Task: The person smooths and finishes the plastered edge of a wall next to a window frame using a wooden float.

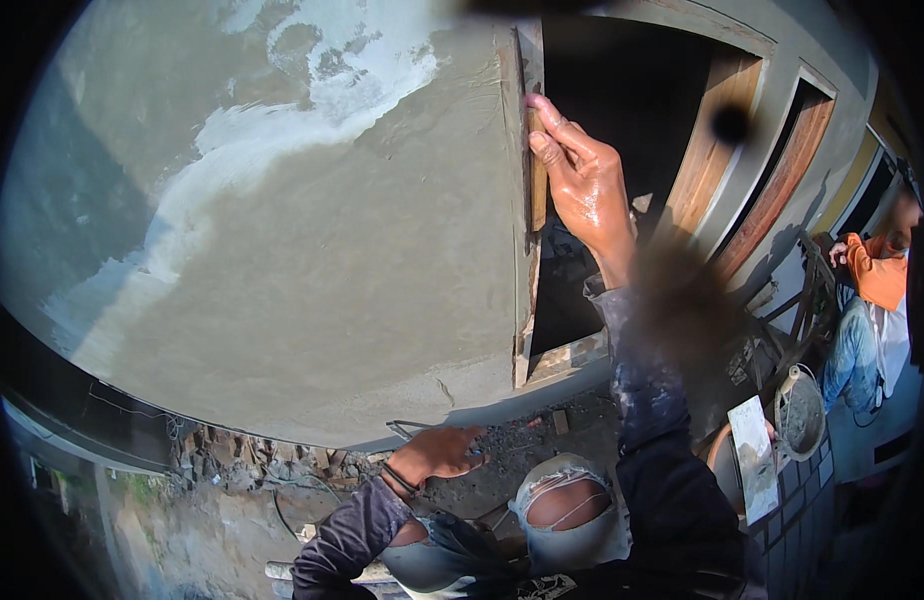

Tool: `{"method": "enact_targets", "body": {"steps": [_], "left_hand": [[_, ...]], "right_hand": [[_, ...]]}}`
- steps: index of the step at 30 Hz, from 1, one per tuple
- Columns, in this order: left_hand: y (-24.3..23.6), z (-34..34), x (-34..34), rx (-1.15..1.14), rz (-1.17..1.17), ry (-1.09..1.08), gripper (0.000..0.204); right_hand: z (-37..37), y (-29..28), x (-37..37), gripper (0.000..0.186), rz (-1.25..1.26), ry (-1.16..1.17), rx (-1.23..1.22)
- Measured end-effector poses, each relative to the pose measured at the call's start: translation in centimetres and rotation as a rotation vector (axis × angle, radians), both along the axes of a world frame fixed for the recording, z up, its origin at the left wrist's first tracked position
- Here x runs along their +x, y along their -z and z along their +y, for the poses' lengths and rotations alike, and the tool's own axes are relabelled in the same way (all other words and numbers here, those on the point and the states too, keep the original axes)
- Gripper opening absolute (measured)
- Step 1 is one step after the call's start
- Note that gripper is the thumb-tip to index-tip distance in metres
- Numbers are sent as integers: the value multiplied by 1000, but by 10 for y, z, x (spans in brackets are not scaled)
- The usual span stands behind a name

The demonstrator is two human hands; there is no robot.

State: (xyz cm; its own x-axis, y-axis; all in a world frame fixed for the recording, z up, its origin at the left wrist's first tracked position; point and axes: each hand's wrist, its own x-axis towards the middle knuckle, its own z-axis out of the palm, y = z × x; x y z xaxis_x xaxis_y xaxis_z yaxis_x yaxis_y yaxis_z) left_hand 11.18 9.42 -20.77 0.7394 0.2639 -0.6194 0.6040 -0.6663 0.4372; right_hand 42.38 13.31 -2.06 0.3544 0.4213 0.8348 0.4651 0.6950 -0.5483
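Observation:
At the edge of the grey plastered wall (342, 250), my wet right hand (582, 180) is raised, fingers and thumb on a narrow wooden strip (537, 205) set along the plaster edge beside the dark window opening (567, 285). Low down, my left hand (437, 455) hangs near the foot of the wall, fingers loosely apart and apparently holding nothing; a thin bent metal piece (402, 428) shows just behind it. My knees (567, 505) show through torn jeans.
Wooden-framed openings (712, 120) continue rightward. A co-worker in orange (872, 270) is at far right, near a wooden scaffold. A bucket of mortar (797, 425) and a pale board (752, 455) sit at lower right. Rubble (282, 455) and hoses line the wall's base.

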Motion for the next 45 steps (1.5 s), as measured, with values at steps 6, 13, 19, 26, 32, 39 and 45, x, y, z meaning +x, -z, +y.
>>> {"method": "enact_targets", "body": {"steps": [6,13,19,26,32,39,45], "left_hand": [[2,0,-8,54,-30,13,67],[-23,-9,-7,68,-55,-23,64],[-15,-6,-21,105,-29,-54,65],[-24,-11,-18,118,5,-89,64],[-24,-13,-23,117,19,-104,64],[-20,-12,-19,122,-50,-75,62],[-28,-16,-17,82,16,-89,64]], "right_hand": [[-7,25,-8,36,23,26,-119],[-16,96,-6,39,67,43,-265],[-34,132,-37,40,251,146,-38],[-5,8,-68,30,170,420,194],[32,-6,-73,30,84,580,285],[31,29,-126,31,-123,348,179],[24,-16,-75,30,121,523,227]]}}
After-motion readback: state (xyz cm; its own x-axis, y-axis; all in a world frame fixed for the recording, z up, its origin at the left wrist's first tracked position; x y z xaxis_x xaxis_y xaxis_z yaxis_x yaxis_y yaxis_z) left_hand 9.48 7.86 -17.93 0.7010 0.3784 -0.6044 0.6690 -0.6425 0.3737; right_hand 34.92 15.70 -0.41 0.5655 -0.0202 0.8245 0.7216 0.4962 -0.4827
